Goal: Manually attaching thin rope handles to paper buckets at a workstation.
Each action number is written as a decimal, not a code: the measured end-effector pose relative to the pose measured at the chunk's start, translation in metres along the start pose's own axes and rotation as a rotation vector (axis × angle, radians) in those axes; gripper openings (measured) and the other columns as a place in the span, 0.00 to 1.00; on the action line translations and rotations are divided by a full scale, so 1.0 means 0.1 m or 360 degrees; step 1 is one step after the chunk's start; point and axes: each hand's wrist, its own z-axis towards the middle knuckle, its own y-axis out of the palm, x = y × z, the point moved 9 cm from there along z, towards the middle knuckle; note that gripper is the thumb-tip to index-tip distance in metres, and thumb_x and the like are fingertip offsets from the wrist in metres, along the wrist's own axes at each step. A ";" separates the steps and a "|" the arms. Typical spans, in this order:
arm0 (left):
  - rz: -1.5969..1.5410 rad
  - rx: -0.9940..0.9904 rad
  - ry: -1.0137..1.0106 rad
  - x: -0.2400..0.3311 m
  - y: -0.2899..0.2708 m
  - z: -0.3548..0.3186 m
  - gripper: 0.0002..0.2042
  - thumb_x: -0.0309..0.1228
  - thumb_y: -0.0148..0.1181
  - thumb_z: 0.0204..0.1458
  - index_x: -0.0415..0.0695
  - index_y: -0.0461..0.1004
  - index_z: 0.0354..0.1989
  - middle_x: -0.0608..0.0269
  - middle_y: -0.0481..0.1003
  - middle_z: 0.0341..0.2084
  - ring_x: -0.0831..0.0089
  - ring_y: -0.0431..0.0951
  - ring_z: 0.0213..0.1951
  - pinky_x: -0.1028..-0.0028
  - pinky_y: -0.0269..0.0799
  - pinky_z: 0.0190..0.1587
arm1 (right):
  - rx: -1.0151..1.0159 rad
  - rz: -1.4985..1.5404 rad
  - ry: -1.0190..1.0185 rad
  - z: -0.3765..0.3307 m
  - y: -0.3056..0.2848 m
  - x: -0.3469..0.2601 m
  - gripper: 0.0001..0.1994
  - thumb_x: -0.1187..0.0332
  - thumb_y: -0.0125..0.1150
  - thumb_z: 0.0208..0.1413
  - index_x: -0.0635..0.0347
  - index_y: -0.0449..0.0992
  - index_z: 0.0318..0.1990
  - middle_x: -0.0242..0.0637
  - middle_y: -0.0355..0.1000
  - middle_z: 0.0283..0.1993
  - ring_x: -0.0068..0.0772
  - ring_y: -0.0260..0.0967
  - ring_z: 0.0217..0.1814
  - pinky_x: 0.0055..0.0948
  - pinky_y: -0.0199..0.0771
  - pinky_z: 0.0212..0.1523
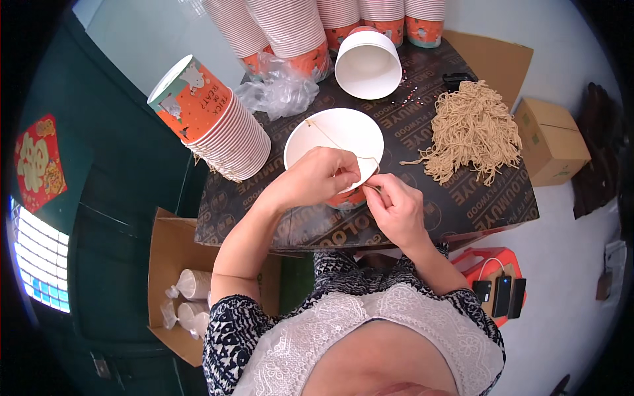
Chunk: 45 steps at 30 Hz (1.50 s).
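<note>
A paper bucket (357, 129) with a white inside and an orange printed outside stands tilted toward me at the front of the table. A tan string (328, 137) runs across its mouth from a hole in the far rim to the near right rim. My left hand (318, 177) is closed on the near rim, its fingertips partly inside the mouth. My right hand (400, 210) pinches the string end at the outside of the rim, close to the left fingertips. The knot or hole there is hidden by my fingers.
Stacked orange buckets (211, 125) lean at the left; tall stacks (290, 33) stand behind crumpled plastic (281, 89). Another bucket (370, 69) lies at the back, mouth toward me. A heap of tan strings (475, 132) lies right. A red stool (472, 261) carries dark devices below the table.
</note>
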 end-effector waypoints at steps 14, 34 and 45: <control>-0.0858 0.0174 0.0189 0.03 0.03 -0.09 0.07 0.17 0.56 0.50 0.37 0.70 0.21 0.61 0.75 0.34 0.84 0.70 0.31 0.83 0.68 0.34 | -0.0175 0.0362 0.0264 0.05 0.02 0.29 0.02 0.78 0.58 0.56 0.66 0.75 0.36 0.41 0.74 0.31 0.32 0.73 0.28 0.28 0.70 0.30; -0.1153 0.0230 -0.0015 -0.08 0.04 -0.03 0.05 0.22 0.60 0.56 0.33 0.76 0.37 0.63 0.77 0.29 0.81 0.72 0.27 0.81 0.67 0.32 | -0.0204 0.0335 -0.0171 0.45 -0.26 -0.05 0.05 0.82 0.57 0.54 0.65 0.74 0.38 0.43 0.71 0.33 0.43 0.72 0.35 0.32 0.72 0.34; -0.0930 0.0187 0.0108 0.02 0.06 0.02 0.04 0.22 0.59 0.57 0.34 0.75 0.35 0.66 0.76 0.28 0.82 0.72 0.26 0.80 0.67 0.30 | -0.0402 0.0259 -0.0735 0.70 -0.03 -0.51 0.12 0.85 0.58 0.46 0.65 0.76 0.40 0.42 0.71 0.45 0.38 0.70 0.41 0.33 0.71 0.42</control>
